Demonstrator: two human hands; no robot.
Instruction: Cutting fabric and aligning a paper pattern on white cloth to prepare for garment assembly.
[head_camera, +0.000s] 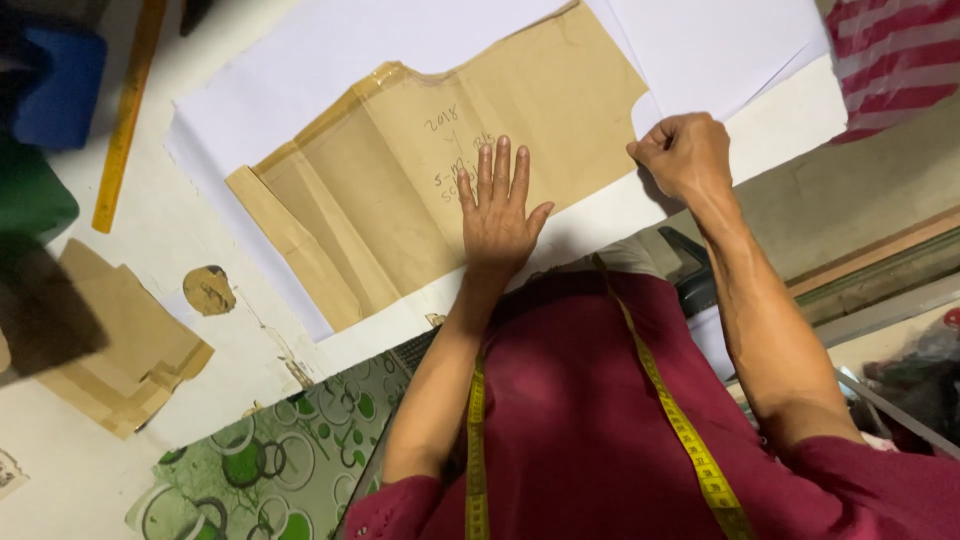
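The left hand (497, 212) is laid flat, fingers spread wide, on the brown paper pattern (400, 190), pressing it down onto the white fabric (300, 70) spread across the surface (150, 250). The right hand (685, 152) is closed into a fist at the pattern's right edge, near the curved cut-out; whether something small is pinched inside cannot be told.

The pattern is judged light, thin and creased, taped along its upper edge, so it is likely to slide or curl if released. It would best be held by flat pressure in the middle, as now, or lifted by a straight edge with care, since old paper of this kind is easily torn at folds.

A yellow tape measure (680, 425) is draped round the neck. A yellow ruler (125, 120) and further brown paper pieces (130, 370) are seen at the left.
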